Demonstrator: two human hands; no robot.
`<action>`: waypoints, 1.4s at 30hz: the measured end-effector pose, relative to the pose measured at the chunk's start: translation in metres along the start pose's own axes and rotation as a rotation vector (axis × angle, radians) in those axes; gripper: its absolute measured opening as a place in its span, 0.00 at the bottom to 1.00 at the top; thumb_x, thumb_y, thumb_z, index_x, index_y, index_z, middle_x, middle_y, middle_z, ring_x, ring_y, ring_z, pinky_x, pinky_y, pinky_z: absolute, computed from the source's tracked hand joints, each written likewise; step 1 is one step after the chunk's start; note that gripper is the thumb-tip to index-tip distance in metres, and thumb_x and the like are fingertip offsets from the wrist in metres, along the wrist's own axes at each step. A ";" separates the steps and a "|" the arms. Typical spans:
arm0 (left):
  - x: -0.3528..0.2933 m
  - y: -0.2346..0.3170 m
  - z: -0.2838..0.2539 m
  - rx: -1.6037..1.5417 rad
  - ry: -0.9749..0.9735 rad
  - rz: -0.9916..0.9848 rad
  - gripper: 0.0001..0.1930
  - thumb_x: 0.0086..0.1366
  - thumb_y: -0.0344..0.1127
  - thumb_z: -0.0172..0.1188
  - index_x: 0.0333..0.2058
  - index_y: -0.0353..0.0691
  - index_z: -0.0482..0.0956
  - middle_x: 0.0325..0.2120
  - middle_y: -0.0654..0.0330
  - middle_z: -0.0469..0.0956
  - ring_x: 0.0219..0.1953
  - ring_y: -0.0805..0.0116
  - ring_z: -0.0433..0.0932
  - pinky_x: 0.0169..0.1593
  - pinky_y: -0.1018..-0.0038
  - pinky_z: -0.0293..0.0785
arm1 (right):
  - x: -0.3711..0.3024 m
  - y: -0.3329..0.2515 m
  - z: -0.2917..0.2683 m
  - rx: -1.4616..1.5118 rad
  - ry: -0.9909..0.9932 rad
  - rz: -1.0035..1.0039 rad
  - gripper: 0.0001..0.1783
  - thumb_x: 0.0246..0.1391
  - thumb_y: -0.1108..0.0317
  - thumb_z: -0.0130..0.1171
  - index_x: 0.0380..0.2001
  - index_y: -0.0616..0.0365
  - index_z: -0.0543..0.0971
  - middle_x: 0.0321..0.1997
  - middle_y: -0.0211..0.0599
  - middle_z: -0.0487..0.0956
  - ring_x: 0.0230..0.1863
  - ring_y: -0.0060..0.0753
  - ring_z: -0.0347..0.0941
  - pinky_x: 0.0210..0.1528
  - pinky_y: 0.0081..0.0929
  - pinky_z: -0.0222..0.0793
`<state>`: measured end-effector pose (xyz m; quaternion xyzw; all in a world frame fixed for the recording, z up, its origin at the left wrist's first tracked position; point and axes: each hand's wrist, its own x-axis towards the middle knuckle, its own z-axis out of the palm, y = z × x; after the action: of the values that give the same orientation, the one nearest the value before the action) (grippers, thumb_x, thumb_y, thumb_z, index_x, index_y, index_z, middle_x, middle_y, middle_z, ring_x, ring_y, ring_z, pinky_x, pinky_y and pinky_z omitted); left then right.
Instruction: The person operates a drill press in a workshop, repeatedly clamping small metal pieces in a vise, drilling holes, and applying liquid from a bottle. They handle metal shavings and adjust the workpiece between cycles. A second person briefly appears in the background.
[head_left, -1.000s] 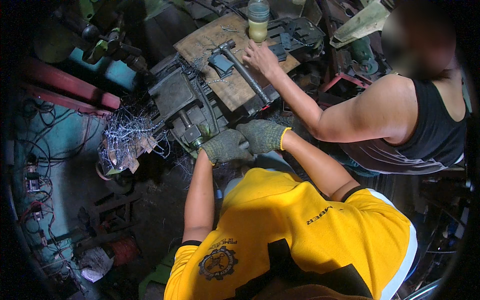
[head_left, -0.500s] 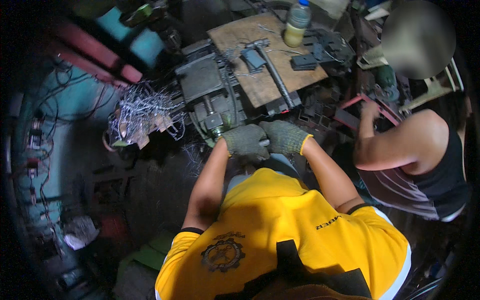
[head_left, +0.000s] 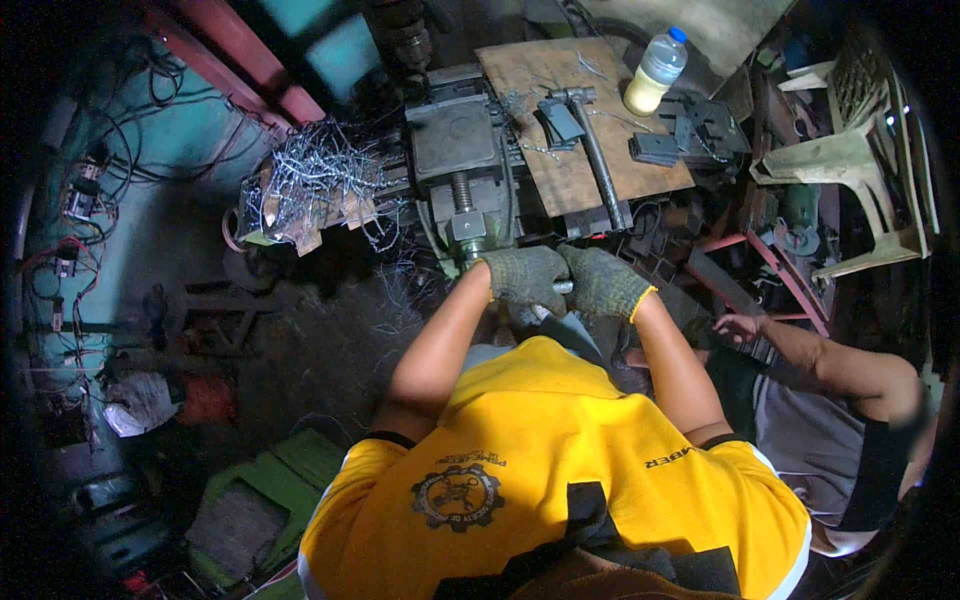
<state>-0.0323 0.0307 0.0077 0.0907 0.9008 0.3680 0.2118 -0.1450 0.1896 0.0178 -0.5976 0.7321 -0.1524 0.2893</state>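
Note:
Both of my hands wear dark grey knitted gloves and meet in front of my waist. My left hand (head_left: 525, 278) is closed at the near end of the machine vise (head_left: 455, 140), beside its threaded screw (head_left: 462, 192). The bright round end of a metal rod (head_left: 563, 287) pokes out between the gloves; the rest of it is hidden. Right against the left, my right hand (head_left: 603, 280) is also closed, its fingers curled at that rod. Beyond them a hammer (head_left: 598, 150) lies on a wooden board (head_left: 520, 70), with flat dark metal plates (head_left: 655, 149) around it.
Tangled metal shavings (head_left: 320, 175) are heaped left of the vise. A bottle of yellowish liquid (head_left: 655, 72) stands on the board's far right. A co-worker's arm (head_left: 820, 360) reaches in at the right, near a red metal frame (head_left: 720, 240) and a plastic chair (head_left: 860, 170).
The view has shifted, so the bench sits further right and higher. My gloved hands stay together at the rod. The co-worker has leaned back, and their hand has come away from the red frame.

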 end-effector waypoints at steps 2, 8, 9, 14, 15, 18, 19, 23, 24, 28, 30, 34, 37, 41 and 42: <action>0.002 -0.003 0.002 -0.049 -0.012 0.003 0.26 0.50 0.55 0.69 0.37 0.37 0.86 0.33 0.42 0.84 0.35 0.45 0.83 0.40 0.56 0.78 | 0.001 -0.002 0.001 0.004 0.008 0.031 0.32 0.40 0.62 0.73 0.51 0.60 0.76 0.46 0.58 0.83 0.50 0.65 0.78 0.51 0.51 0.75; -0.005 0.005 0.006 0.060 0.114 -0.041 0.30 0.52 0.55 0.69 0.46 0.38 0.84 0.41 0.43 0.84 0.40 0.42 0.84 0.46 0.55 0.79 | -0.008 -0.015 0.001 0.078 0.075 0.085 0.35 0.46 0.60 0.73 0.56 0.61 0.74 0.48 0.59 0.83 0.52 0.61 0.79 0.56 0.48 0.75; -0.007 0.008 0.006 0.102 0.122 -0.082 0.31 0.52 0.56 0.69 0.48 0.39 0.83 0.42 0.44 0.84 0.41 0.42 0.84 0.47 0.55 0.79 | -0.011 -0.012 0.000 0.119 0.106 0.025 0.38 0.46 0.60 0.74 0.59 0.61 0.73 0.50 0.59 0.82 0.54 0.58 0.80 0.57 0.46 0.75; -0.018 0.026 0.008 -0.062 0.256 -0.143 0.32 0.59 0.60 0.66 0.54 0.41 0.82 0.46 0.47 0.84 0.45 0.45 0.83 0.51 0.54 0.78 | 0.000 0.053 -0.034 0.363 0.051 -0.233 0.43 0.54 0.58 0.72 0.68 0.63 0.67 0.60 0.48 0.80 0.61 0.39 0.77 0.64 0.36 0.72; -0.018 0.027 0.009 -0.111 0.313 -0.119 0.32 0.60 0.59 0.66 0.54 0.41 0.82 0.46 0.47 0.84 0.45 0.46 0.83 0.51 0.54 0.78 | 0.009 0.073 -0.042 0.404 0.023 -0.044 0.39 0.57 0.58 0.70 0.67 0.64 0.67 0.58 0.46 0.81 0.58 0.39 0.78 0.63 0.36 0.73; -0.016 0.026 0.014 0.019 0.570 -0.199 0.28 0.64 0.55 0.64 0.53 0.39 0.82 0.47 0.47 0.84 0.45 0.47 0.84 0.52 0.56 0.78 | 0.034 0.150 -0.093 0.853 0.686 0.074 0.23 0.64 0.64 0.65 0.57 0.62 0.74 0.46 0.37 0.83 0.43 0.31 0.80 0.48 0.30 0.79; -0.015 0.024 0.017 0.063 0.693 -0.174 0.24 0.66 0.50 0.64 0.52 0.38 0.83 0.46 0.48 0.84 0.44 0.45 0.83 0.52 0.57 0.77 | 0.048 0.176 -0.114 0.799 0.826 0.130 0.25 0.61 0.64 0.67 0.58 0.61 0.74 0.49 0.38 0.82 0.44 0.32 0.80 0.50 0.30 0.78; -0.016 0.018 0.028 0.131 1.027 -0.116 0.19 0.68 0.44 0.63 0.49 0.37 0.84 0.40 0.47 0.85 0.42 0.44 0.83 0.50 0.54 0.77 | 0.097 0.273 -0.177 0.270 1.044 0.184 0.33 0.53 0.63 0.75 0.59 0.61 0.73 0.53 0.44 0.81 0.46 0.39 0.80 0.54 0.37 0.76; -0.018 0.017 0.030 0.225 1.067 -0.107 0.17 0.68 0.43 0.62 0.48 0.37 0.84 0.39 0.47 0.84 0.41 0.44 0.82 0.49 0.54 0.76 | 0.115 0.291 -0.182 0.260 1.041 0.188 0.38 0.50 0.62 0.78 0.61 0.61 0.71 0.55 0.45 0.79 0.50 0.40 0.79 0.57 0.38 0.75; -0.020 0.018 0.038 0.142 1.152 -0.470 0.14 0.69 0.38 0.61 0.46 0.35 0.83 0.37 0.46 0.84 0.39 0.44 0.82 0.46 0.52 0.76 | 0.175 0.336 -0.204 0.337 0.997 -0.014 0.63 0.31 0.56 0.87 0.69 0.61 0.61 0.68 0.48 0.70 0.67 0.47 0.68 0.70 0.41 0.65; -0.019 0.019 0.038 0.389 1.312 -0.412 0.13 0.67 0.35 0.61 0.46 0.35 0.81 0.37 0.45 0.83 0.39 0.44 0.82 0.43 0.54 0.78 | 0.200 0.332 -0.208 0.205 1.055 0.008 0.61 0.33 0.52 0.86 0.68 0.60 0.63 0.66 0.49 0.74 0.65 0.50 0.72 0.67 0.42 0.69; -0.019 0.020 0.031 0.592 1.258 -0.359 0.13 0.61 0.33 0.63 0.45 0.38 0.82 0.41 0.49 0.83 0.41 0.47 0.83 0.44 0.55 0.79 | 0.219 0.274 -0.230 0.045 0.852 0.096 0.57 0.38 0.46 0.81 0.68 0.56 0.65 0.61 0.52 0.79 0.60 0.54 0.77 0.62 0.44 0.73; -0.019 0.023 0.029 0.616 1.170 -0.395 0.14 0.60 0.35 0.64 0.45 0.40 0.83 0.45 0.50 0.83 0.42 0.48 0.83 0.47 0.56 0.78 | 0.220 0.207 -0.252 -0.070 0.604 -0.095 0.54 0.42 0.44 0.78 0.70 0.51 0.65 0.60 0.54 0.79 0.60 0.56 0.77 0.61 0.44 0.74; -0.014 0.021 0.031 0.531 1.171 -0.588 0.12 0.63 0.35 0.63 0.44 0.38 0.83 0.44 0.51 0.84 0.41 0.48 0.83 0.47 0.56 0.77 | 0.230 0.134 -0.260 -0.379 0.389 -0.358 0.47 0.49 0.46 0.72 0.70 0.44 0.67 0.59 0.54 0.80 0.58 0.57 0.78 0.59 0.46 0.75; -0.013 0.020 0.031 0.449 1.128 -0.676 0.14 0.63 0.35 0.63 0.46 0.38 0.83 0.46 0.51 0.84 0.43 0.48 0.82 0.49 0.56 0.76 | 0.235 0.120 -0.259 -0.488 0.354 -0.410 0.46 0.50 0.47 0.71 0.71 0.44 0.66 0.59 0.54 0.80 0.58 0.57 0.78 0.59 0.46 0.75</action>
<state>-0.0060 0.0600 0.0055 -0.3581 0.9066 0.0775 -0.2094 -0.4241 -0.0394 0.0966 -0.7479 0.6504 -0.1293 -0.0294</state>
